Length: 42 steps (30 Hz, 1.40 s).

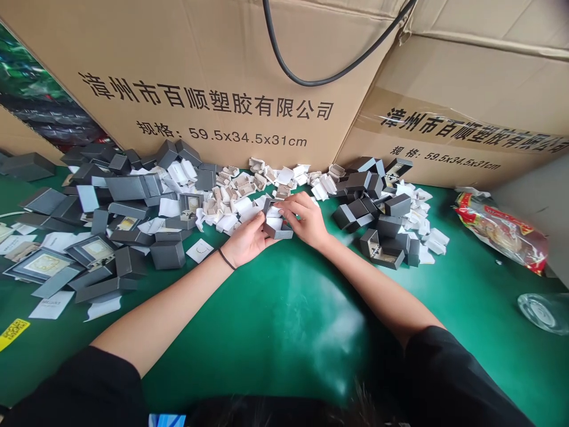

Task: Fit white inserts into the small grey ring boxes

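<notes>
My left hand [248, 238] and my right hand [306, 220] meet over the green table [284, 314], both closed on one small grey box [276, 228] with a white insert showing inside it. A black band circles my left wrist. Right behind the hands lies a heap of white and beige inserts [242, 193]. Piles of grey boxes sit to the left [128, 201] and to the right [382, 219].
Two large printed cardboard cartons [213, 77] stand along the back, a black cable [311, 77] hanging across them. A red-printed plastic bag [502, 228] and a clear plastic item [544, 311] lie at the right. Flat grey lids and white cards are scattered at the left.
</notes>
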### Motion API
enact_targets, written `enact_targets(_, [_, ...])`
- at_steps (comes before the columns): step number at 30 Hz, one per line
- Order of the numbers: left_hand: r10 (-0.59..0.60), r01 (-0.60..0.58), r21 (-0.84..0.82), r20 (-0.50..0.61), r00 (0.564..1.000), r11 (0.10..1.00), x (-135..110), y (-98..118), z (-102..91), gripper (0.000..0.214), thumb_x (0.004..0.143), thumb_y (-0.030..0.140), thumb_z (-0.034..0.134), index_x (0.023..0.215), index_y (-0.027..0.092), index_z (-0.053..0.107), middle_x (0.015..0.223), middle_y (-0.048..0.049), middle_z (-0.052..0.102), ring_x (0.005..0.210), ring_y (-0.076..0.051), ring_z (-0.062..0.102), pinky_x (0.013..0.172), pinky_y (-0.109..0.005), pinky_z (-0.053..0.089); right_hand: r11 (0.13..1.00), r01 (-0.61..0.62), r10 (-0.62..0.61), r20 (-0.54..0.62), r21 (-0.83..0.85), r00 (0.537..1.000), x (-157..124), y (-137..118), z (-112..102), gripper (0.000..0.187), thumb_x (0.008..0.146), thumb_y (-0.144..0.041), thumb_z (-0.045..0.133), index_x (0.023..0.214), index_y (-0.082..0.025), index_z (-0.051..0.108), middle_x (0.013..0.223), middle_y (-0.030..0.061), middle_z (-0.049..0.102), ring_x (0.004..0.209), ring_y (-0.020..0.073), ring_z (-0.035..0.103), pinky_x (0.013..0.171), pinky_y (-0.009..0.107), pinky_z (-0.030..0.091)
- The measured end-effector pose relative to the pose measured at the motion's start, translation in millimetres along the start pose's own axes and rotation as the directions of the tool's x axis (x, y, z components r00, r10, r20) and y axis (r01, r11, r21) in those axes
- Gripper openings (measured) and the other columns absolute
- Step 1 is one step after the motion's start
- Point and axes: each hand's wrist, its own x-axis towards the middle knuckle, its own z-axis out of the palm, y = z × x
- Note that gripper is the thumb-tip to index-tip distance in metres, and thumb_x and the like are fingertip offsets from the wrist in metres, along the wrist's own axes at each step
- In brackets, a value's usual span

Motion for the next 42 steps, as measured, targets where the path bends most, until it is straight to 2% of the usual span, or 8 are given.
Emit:
enact_targets(3, [-0.009,0.009,0.01,-0.004,1.0,1.0,-0.8,-1.4,0.1,0.024,0.085,0.031,0.058,0.106,0.02,0.061,0.105,-0.0073,0.064,0.097,-0.02,0.062,0.083,-0.037,0.053,0.993,0.055,-0.06,-0.041,-0.107,0.997,-2.8,7.1,0.5,0.031,0.095,-0.028,0.038,0.109,-0.025,0.066,0.104,0.0088,0.059,0.095,0.0217,0.049,0.08,0.037,0.047])
enact_targets(7, [-0.01,0.01,0.004,-0.007,1.0,1.0,-3.0,-2.2,1.9,0.024,0.087,0.028,0.055,0.108,0.018,0.06,0.105,-0.0076,0.065,0.097,-0.021,0.063,0.084,-0.039,0.053,0.944,0.255,-0.243,0.079,-0.212,0.967,-6.4,15.4,1.7,0.034,0.095,-0.026,0.037,0.119,-0.024,0.061,0.111,0.0093,0.058,0.098,0.0226,0.047,0.084,0.038,0.044])
enact_targets(16, [-0.013,0.011,-0.105,-0.018,1.0,0.994,-5.7,3.2,9.1,0.033,0.091,0.042,0.044,0.107,0.019,0.061,0.097,-0.0057,0.067,0.088,-0.019,0.065,0.085,-0.041,0.053,0.929,0.292,-0.252,0.187,-0.227,0.949,-12.2,11.4,9.0,0.037,0.096,-0.028,0.033,0.124,-0.023,0.056,0.126,0.0106,0.055,0.108,0.0242,0.047,0.081,0.039,0.042])
enact_targets(19, [-0.018,0.015,-0.061,-0.04,0.999,0.998,-5.2,3.4,9.2,0.031,0.091,0.04,0.045,0.103,0.017,0.062,0.092,-0.0058,0.068,0.083,-0.018,0.066,0.081,-0.038,0.055,0.925,0.335,-0.331,0.052,-0.179,0.942,-15.2,10.6,9.5,0.036,0.095,-0.03,0.033,0.118,-0.022,0.059,0.123,0.0101,0.057,0.112,0.025,0.048,0.082,0.04,0.043])
enact_targets(24, [0.089,-0.08,0.072,-0.126,0.988,0.994,-7.2,2.2,8.5,0.024,0.088,0.033,0.052,0.102,0.015,0.06,0.101,-0.0088,0.068,0.088,-0.021,0.067,0.08,-0.04,0.055,0.988,0.107,-0.13,-0.229,-0.108,0.965,-16.5,19.4,11.1,0.033,0.089,-0.015,0.036,0.091,-0.024,0.067,0.111,0.0053,0.063,0.102,0.0214,0.052,0.083,0.038,0.047])
enact_targets(29, [0.058,-0.07,0.162,0.082,0.995,0.984,-17.0,-9.8,12.4,0.032,0.083,0.039,0.06,0.103,0.014,0.06,0.108,-0.0136,0.067,0.085,-0.024,0.068,0.075,-0.042,0.055,0.998,-0.039,0.034,-0.094,-0.052,0.995,-13.5,22.3,15.4,0.032,0.087,-0.011,0.037,0.088,-0.023,0.067,0.101,0.0048,0.065,0.097,0.0206,0.052,0.081,0.036,0.049])
enact_targets(34, [0.039,-0.075,0.18,0.196,0.98,0.981,-18.6,-18.5,11.3,0.035,0.078,0.039,0.065,0.098,0.011,0.061,0.1,-0.015,0.069,0.076,-0.022,0.068,0.073,-0.037,0.053,0.991,-0.133,0.134,0.016,-0.03,0.991,2.4,7.3,26.9,0.019,0.089,-0.028,0.044,0.093,-0.021,0.062,0.093,0.0064,0.061,0.092,0.0229,0.049,0.074,0.036,0.047])
enact_targets(42, [-0.107,0.108,0.023,0.446,0.889,0.994,-15.1,-5.1,-6.1,0.033,0.082,0.037,0.058,0.101,0.012,0.063,0.091,-0.0133,0.07,0.069,-0.02,0.067,0.075,-0.041,0.05,0.992,-0.022,0.061,0.323,-0.123,0.944,36.2,-18.5,57.3,0.026,0.081,-0.038,0.054,0.098,-0.018,0.056,0.095,0.01,0.057,0.091,0.0257,0.047,0.081,0.04,0.041])
